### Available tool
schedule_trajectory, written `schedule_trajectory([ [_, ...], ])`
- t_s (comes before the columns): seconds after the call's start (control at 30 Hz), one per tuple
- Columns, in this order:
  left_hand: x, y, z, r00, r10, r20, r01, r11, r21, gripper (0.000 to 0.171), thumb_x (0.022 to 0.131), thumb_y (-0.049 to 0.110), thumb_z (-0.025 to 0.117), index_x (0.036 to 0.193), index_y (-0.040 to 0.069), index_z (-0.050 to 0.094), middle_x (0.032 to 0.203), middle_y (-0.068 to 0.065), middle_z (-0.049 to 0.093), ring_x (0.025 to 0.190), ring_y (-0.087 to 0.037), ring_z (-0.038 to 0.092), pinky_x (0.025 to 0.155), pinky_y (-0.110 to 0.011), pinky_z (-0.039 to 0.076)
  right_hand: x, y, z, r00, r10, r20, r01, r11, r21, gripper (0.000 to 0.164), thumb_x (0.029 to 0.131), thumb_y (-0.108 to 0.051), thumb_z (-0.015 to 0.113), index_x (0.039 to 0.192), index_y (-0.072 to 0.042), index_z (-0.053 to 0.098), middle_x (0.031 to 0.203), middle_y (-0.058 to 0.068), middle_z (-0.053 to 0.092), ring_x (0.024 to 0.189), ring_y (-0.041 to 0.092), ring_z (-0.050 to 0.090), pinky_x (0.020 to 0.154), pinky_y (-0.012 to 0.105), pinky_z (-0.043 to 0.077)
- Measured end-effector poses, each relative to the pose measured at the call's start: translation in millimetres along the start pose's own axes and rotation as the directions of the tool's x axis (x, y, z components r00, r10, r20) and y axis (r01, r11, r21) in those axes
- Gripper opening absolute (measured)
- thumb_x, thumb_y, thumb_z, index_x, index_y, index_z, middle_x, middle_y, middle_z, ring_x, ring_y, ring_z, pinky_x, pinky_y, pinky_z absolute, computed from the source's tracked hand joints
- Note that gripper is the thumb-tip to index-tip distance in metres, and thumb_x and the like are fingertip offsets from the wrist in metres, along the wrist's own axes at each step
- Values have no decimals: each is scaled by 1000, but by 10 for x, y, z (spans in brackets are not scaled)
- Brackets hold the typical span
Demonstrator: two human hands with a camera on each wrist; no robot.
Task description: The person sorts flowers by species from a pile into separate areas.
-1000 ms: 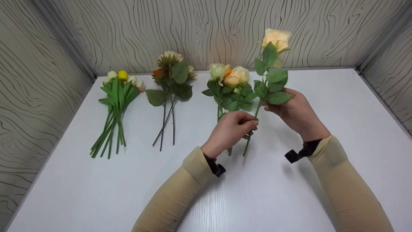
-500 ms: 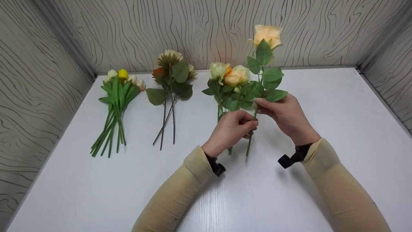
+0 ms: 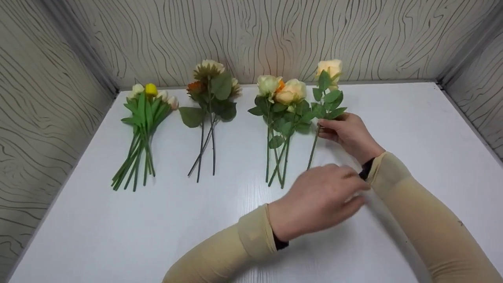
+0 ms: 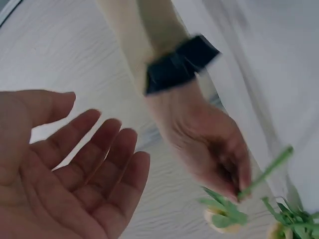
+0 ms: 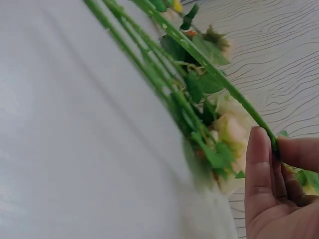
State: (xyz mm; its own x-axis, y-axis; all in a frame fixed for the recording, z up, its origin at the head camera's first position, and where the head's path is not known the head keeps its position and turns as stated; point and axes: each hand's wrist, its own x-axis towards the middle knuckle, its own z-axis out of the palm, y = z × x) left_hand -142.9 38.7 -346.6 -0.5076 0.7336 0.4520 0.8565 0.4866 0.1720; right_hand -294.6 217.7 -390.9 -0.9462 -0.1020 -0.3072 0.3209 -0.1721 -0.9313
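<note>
A single peach rose (image 3: 329, 70) with green leaves stands nearly upright at the right of the head view. My right hand (image 3: 349, 133) pinches its green stem (image 5: 219, 77) between thumb and fingers, just below the leaves. In front of it my left hand (image 3: 324, 198) hangs over the table and holds nothing; it covers the stem's lower end in the head view. In the left wrist view the left hand's fingers (image 4: 112, 164) are spread and relaxed. Just left of the held rose lies a bunch of roses (image 3: 292, 92), pale green, peach and orange, with their stems toward me.
A bunch of tulips (image 3: 145, 110), white, yellow and pink, lies at the left on the white table (image 3: 157, 236). Between it and the roses are several brownish and cream flowers (image 3: 208, 74) with dark stems. A wood-patterned wall (image 3: 251, 39) rises behind the table.
My left hand has let go of the rose's stem and moved toward me and to the right. The rose in my right hand has come down lower.
</note>
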Motion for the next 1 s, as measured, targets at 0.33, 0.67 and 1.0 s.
schedule_trajectory([
  [0.33, 9, 169, 61, 987, 105, 122, -118, 987, 110, 17, 101, 36, 64, 111, 26, 73, 100, 13, 64, 79, -8, 58, 66, -20, 47, 178, 151, 37, 989, 139, 48, -123, 959, -255, 48, 100, -14, 68, 137, 7, 45, 100, 13, 66, 78, 16, 72, 82, 33, 60],
  [0.67, 25, 86, 75, 987, 73, 141, -87, 992, 94, 17, 102, 37, 63, 110, 26, 73, 99, 12, 64, 79, -8, 58, 64, -21, 47, 88, 50, -70, 995, 7, 101, 70, 673, -737, 28, 97, -24, 70, 107, 1, 61, 81, 12, 66, 71, 21, 64, 66, 33, 56],
  [1.0, -251, -667, -67, 988, -140, 69, 139, 990, 18, 35, 102, 31, 65, 133, 13, 67, 128, -2, 67, 116, -17, 62, 101, -30, 48, -114, -116, -355, 999, -10, 44, 40, 633, -773, 92, 100, -55, 59, 161, 0, 19, 143, 25, 48, 119, 35, 60, 97, 46, 52],
])
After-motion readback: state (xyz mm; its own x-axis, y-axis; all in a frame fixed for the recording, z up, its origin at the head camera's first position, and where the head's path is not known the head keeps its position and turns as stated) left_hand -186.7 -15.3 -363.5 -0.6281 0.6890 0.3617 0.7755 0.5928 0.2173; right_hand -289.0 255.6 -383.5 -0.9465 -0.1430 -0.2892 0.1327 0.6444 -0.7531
